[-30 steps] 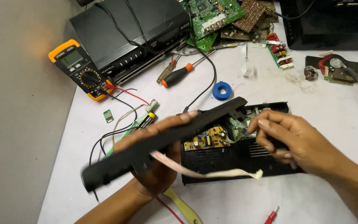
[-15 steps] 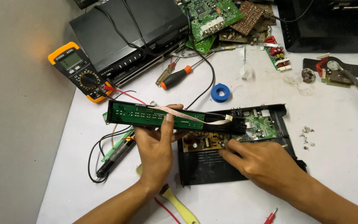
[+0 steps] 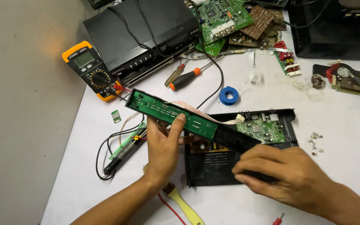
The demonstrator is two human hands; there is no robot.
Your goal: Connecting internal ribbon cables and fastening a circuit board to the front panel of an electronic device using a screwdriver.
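**Front panel lifted off the open box, ribbon cable attached**

While I hold the long front panel (image 3: 176, 114) tilted above the open black box (image 3: 238, 154), its green board side faces up at me. My left hand (image 3: 163, 150) grips it near the middle, thumb pressed on the green strip and fingers curled under the edge. My right hand (image 3: 288, 177) is closed over the panel's far end, just above the box's near wall, though the blur there keeps me from seeing each fingertip.

To do this well, I judge the thing to mind is the flat ribbon cable (image 3: 201, 114) that runs from the panel to the white plug by the green circuit board (image 3: 261, 129) inside the box. I would keep the panel close to the box so the cable stays slack, and turn it with both hands, not one.

Around me, the yellow meter (image 3: 89, 68) lies to the left with its leads trailing under the panel's end. A screwdriver (image 3: 190, 78) and a roll of blue tape (image 3: 229, 96) lie just beyond, loose screws (image 3: 315, 141) sit to the right of the box, and a black player (image 3: 146, 33) is further back. The meter leads and the dark probe (image 3: 123, 154) beneath my left wrist crowd that side.
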